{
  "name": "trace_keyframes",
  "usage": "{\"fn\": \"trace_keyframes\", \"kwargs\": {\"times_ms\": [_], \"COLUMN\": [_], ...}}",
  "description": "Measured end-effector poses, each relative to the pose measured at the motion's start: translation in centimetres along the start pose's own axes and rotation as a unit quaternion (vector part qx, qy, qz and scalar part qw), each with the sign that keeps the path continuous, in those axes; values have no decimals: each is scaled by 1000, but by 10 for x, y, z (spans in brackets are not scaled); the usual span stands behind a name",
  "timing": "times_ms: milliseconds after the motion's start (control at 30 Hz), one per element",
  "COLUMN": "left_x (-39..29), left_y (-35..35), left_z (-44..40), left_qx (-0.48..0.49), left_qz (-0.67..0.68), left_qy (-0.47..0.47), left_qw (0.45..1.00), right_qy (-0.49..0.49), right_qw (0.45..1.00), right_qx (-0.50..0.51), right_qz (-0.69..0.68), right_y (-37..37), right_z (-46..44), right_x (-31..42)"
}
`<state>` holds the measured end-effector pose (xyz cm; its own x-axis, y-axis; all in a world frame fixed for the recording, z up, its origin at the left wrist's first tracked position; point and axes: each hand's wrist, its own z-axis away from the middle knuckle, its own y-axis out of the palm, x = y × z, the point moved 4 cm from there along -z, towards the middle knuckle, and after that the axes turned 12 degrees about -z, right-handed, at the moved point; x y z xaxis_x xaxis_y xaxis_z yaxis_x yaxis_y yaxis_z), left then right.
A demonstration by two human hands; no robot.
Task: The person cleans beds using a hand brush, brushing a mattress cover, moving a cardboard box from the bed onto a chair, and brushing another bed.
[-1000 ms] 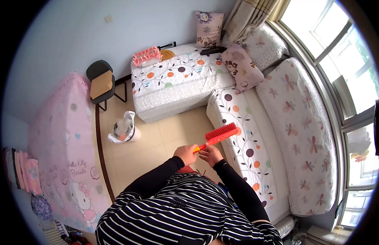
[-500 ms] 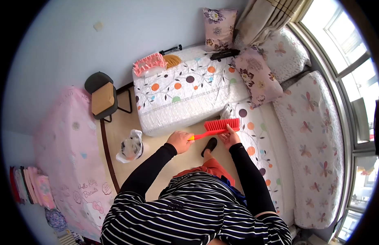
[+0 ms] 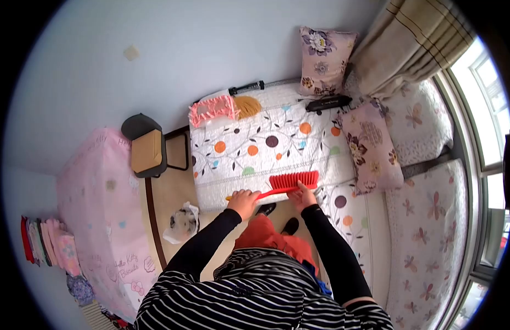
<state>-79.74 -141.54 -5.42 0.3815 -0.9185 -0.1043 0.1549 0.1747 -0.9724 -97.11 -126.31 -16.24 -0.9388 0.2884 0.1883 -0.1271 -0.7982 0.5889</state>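
A red bed brush [image 3: 294,181] with a yellow handle tip is held level in front of me, bristles facing away. My left hand [image 3: 244,203] is closed around its handle. At the brush head, my right hand [image 3: 302,196] grips the red back, thumb near the bristles. Just beyond the brush lies the seat cover [image 3: 260,148], white quilted cloth with orange, black and green dots and dark stems.
A pink tissue-box-like item [image 3: 213,111], a tan fringed thing [image 3: 247,107] and a black case [image 3: 328,103] lie on the seat. Floral cushions [image 3: 371,146] are at right. A folding chair [image 3: 147,151] and a white plastic bag [image 3: 182,223] stand left.
I have stepped towards the seat, so the brush is now over its near edge. Both hands keep their hold, and my left hand has shifted along the handle towards the brush head.
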Motion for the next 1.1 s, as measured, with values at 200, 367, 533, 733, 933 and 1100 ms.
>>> {"fn": "trace_keyframes", "kwargs": {"times_ms": [200,367,533,733,933,1100], "left_x": [79,172,250,285,307,308], "left_y": [57,135,188,205,243,256], "left_z": [-116,-261,-405,-524,-575,-570], "left_qx": [16,54,29,21,88,99], "left_qz": [39,-72,-80,-96,-170,-167], "left_qy": [2,-58,-87,-103,-118,-154], "left_qw": [999,994,993,990,974,969], "right_qy": [10,-34,24,77,74,45], "right_qw": [996,992,975,965,953,943], "right_qx": [-22,-112,-219,-250,-289,-325], "right_qz": [85,51,25,-12,-44,-50], "right_y": [44,5,-57,-84,-92,-110], "right_z": [-53,-94,-121,-123,-98,-73], "right_x": [37,41,-11,-91,-104,-100]}}
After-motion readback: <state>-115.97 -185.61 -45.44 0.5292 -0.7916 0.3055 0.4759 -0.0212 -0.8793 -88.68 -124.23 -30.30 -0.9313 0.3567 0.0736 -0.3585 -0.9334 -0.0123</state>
